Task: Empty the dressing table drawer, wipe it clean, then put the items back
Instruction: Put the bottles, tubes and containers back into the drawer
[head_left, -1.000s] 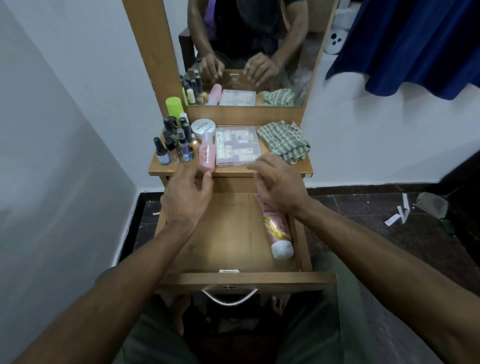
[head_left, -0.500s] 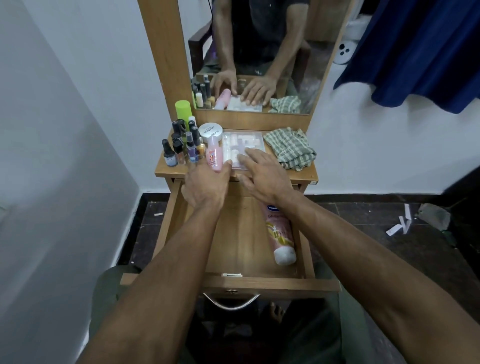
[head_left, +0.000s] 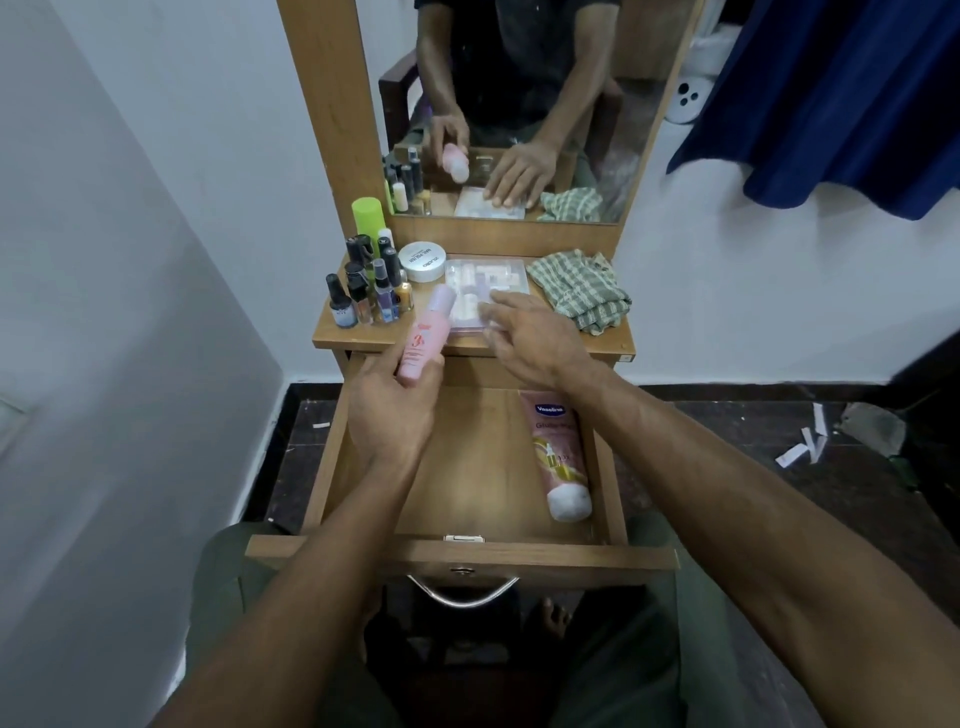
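The wooden drawer (head_left: 467, 556) is pulled out below the dressing table top (head_left: 363, 340). A pink Vaseline tube (head_left: 558, 457) lies along its right side. My left hand (head_left: 389, 410) grips a pink bottle (head_left: 426, 335), tilted, above the drawer's back edge. My right hand (head_left: 530, 332) rests with spread fingers on the clear plastic box (head_left: 485, 283) on the table top. A green checked cloth (head_left: 579, 293) lies crumpled to the right of the box.
Several small dark bottles (head_left: 366, 291), a green cylinder (head_left: 369, 218) and a white round jar (head_left: 422, 261) crowd the top's left side. A mirror (head_left: 519, 104) stands behind. A white wall is close on the left. Paper scraps (head_left: 802, 449) lie on the dark floor.
My left hand has lifted the pink bottle off the table top and drawn it back over the drawer. My right hand has stayed on the clear box.
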